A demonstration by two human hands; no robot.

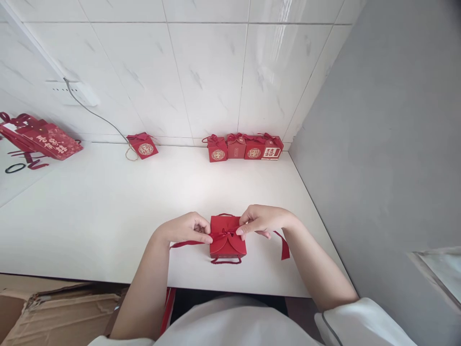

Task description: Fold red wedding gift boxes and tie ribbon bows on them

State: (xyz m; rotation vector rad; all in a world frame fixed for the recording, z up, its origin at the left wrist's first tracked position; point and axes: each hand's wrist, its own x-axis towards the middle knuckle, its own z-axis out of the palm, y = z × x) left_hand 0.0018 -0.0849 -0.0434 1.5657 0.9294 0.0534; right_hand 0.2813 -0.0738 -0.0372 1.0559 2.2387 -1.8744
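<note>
A red gift box (227, 248) with cord handles front and back sits on the white table right before me. Across its folded top runs a dark red ribbon (225, 233), crossed in a small knot at the middle. My left hand (189, 228) pinches the ribbon at the box's left edge, and a tail trails off to the left beneath it. On the other side, my right hand (261, 221) grips the ribbon between thumb and fingers; its loose end hangs past my wrist onto the table.
Several finished-looking red boxes with bows (236, 148) stand along the tiled wall, and one more box (145, 146) is farther left beside a cable loop. Red gift bags (54, 140) lie at the far left. A grey panel (378, 144) bounds the right; a cardboard box (65, 319) is below left.
</note>
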